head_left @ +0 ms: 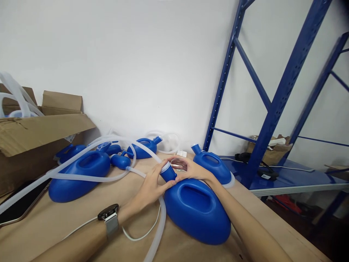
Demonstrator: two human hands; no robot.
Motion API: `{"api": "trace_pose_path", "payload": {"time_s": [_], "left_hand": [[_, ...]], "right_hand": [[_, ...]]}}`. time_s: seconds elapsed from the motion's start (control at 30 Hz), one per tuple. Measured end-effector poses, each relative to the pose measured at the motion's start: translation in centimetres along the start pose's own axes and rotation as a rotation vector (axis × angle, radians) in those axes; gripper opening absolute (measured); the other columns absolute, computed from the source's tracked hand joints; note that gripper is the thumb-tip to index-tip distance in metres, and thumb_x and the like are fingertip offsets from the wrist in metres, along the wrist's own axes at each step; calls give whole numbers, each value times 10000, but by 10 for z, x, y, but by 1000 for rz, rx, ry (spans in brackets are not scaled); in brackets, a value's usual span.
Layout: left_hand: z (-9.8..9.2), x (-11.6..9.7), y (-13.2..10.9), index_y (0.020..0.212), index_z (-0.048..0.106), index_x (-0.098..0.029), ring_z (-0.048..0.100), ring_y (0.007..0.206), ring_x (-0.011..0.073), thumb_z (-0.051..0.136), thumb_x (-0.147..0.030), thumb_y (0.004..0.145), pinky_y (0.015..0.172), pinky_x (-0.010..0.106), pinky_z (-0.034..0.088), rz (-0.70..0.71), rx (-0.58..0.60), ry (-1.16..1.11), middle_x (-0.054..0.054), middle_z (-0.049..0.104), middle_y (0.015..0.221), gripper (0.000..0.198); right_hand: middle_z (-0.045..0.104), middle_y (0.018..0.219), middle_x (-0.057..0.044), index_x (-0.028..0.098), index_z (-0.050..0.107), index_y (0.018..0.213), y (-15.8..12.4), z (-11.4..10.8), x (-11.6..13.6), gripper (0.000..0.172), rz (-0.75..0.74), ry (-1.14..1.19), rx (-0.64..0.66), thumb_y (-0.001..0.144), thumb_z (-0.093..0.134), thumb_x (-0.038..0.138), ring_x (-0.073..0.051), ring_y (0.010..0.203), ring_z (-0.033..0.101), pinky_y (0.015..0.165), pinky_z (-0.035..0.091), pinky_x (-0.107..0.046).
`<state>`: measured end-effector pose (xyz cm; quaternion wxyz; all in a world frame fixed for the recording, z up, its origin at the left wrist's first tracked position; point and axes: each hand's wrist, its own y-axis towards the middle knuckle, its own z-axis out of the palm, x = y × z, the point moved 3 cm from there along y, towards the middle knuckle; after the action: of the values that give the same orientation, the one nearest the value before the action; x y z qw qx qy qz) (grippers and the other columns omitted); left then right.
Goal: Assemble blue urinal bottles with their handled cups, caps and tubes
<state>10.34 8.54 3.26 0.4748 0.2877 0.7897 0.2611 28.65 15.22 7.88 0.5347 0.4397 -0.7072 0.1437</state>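
Observation:
A blue plastic urinal bottle [196, 222] with a moulded handle lies before me, its neck [168, 174] tilted up to the left. My left hand [154, 183], with a watch on the wrist, grips that neck from the left, thumb in front and fingers behind. From the other side my right hand [188, 169] curls round, its thumb and fingertips closed against the neck. A pale translucent rim tops the neck. Just below my left hand, a clear hose [159, 231] runs to the front edge of the view.
More blue bottles stand left [81, 176], at the back [145, 148] and right [211, 165]. Looped hoses [120, 177] cross the left side. An open cardboard box [46, 131] and a phone [24, 203] are at left. A blue metal rack [280, 94] stands right.

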Motion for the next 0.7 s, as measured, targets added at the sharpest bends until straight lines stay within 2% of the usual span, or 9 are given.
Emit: {"api": "trace_pose_path", "payload": {"time_s": [0.27, 0.4, 0.57, 0.7], "left_hand": [[2, 10, 4, 1405, 569, -224, 570, 1333, 363, 771, -463, 832, 1126, 577, 439, -74, -93, 47, 141, 620, 1440, 653], [0, 12, 6, 1426, 563, -237, 542, 1370, 355, 771, -459, 828, 1149, 571, 424, -55, -51, 11, 133, 590, 1481, 671], [0, 16, 8, 1390, 607, -206, 562, 1346, 371, 775, -466, 818, 1137, 574, 434, -37, -54, 36, 150, 618, 1446, 650], [3, 19, 5, 1414, 583, -223, 565, 1343, 363, 750, -479, 846, 1132, 570, 435, -26, -54, 72, 140, 609, 1457, 645]], "right_hand": [[609, 1422, -61, 308, 659, 1346, 8, -2, 7, 736, -40, -154, 3, 664, 934, 349, -270, 1322, 547, 1204, 344, -501], [608, 1429, -66, 313, 660, 1360, 13, -6, 6, 769, -30, -192, 15, 645, 939, 362, -270, 1271, 571, 1171, 382, -496], [656, 1304, -55, 313, 673, 1348, 16, -4, 11, 760, -9, -186, 35, 637, 939, 334, -188, 977, 628, 989, 519, -408], [680, 1197, -45, 310, 666, 1361, 13, -1, 14, 745, 39, -172, 30, 663, 926, 328, -152, 834, 611, 846, 533, -338]]}}
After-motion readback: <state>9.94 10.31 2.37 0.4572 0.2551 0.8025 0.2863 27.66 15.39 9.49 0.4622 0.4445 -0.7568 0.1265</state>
